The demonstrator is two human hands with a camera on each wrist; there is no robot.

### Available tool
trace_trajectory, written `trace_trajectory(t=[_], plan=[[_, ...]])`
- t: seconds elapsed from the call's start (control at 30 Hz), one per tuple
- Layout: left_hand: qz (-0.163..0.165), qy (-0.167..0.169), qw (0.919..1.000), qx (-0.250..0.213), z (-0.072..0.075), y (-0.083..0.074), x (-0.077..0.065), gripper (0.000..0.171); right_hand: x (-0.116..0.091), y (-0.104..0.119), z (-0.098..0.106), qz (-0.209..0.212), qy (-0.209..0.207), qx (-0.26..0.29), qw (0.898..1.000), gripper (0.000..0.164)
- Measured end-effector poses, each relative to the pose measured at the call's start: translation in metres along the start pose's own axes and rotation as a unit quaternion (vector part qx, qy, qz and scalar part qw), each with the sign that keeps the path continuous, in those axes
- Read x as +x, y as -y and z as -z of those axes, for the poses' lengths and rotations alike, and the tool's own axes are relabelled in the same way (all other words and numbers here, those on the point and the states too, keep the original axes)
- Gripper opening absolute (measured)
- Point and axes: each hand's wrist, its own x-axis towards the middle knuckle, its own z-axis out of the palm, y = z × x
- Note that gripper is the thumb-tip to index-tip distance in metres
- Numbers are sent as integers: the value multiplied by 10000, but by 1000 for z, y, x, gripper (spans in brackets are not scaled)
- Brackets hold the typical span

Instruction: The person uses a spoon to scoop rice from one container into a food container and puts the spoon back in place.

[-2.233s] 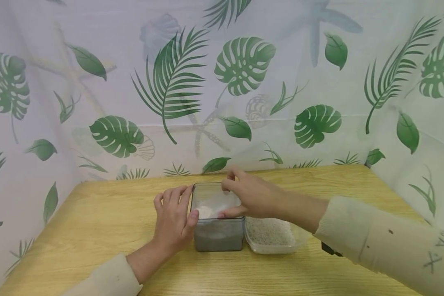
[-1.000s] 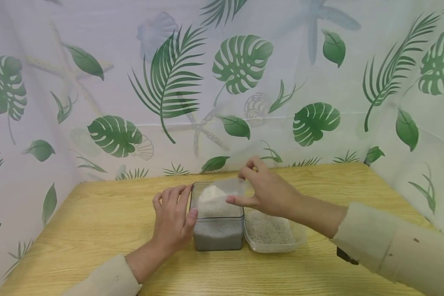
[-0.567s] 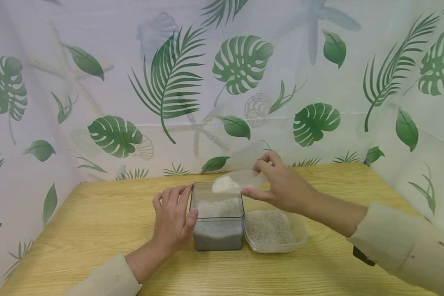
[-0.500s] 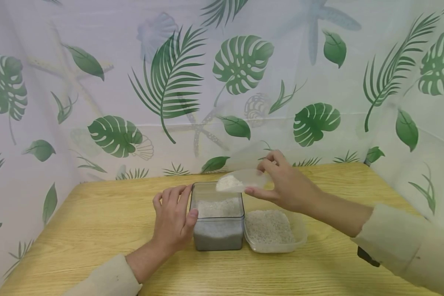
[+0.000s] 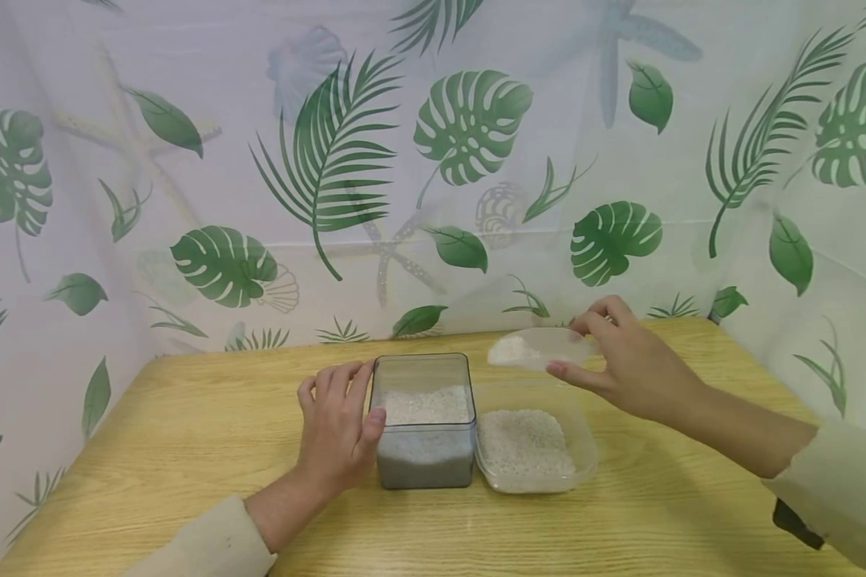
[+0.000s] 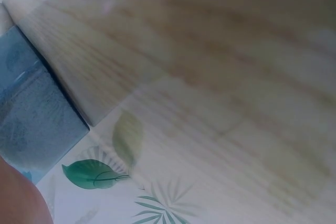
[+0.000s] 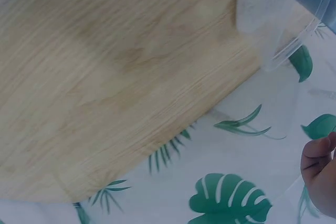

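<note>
My left hand (image 5: pixel 339 425) holds the left side of a grey see-through box (image 5: pixel 424 461), its thumb at the front corner. Pale rice-like grains (image 5: pixel 429 405) fill it partway. In the left wrist view the box (image 6: pixel 42 111) stands at the left edge. My right hand (image 5: pixel 638 365) pinches a thin translucent plastic scoop (image 5: pixel 541 346) between thumb and fingers. A small heap of white grains (image 5: pixel 512 349) lies at its left end. The scoop is raised above the back of a clear plastic container (image 5: pixel 584 457), which holds more grains (image 5: pixel 525 442).
Box and container stand side by side on the wood-grain table (image 5: pixel 245 449). A white curtain (image 5: pixel 375 160) printed with green leaves hangs behind the table and along both sides. A dark strap (image 5: pixel 796 525) shows under the right sleeve (image 5: pixel 837 481).
My right hand has lifted the scoop, with white grains on it, out of the grey box and moved right, over the clear container. The left hand has stayed at the box.
</note>
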Motion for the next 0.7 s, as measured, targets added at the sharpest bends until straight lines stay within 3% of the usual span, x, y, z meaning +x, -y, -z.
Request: trace_trajectory(t=[0.37, 0.7], plan=[[21, 40, 10000, -7, 1, 0, 0, 83, -31, -40, 1, 292, -127, -286, 9991, 44], [35, 52, 10000, -62, 1, -1, 0, 82, -51, -64, 3, 943, -475, -698, 9920, 48]])
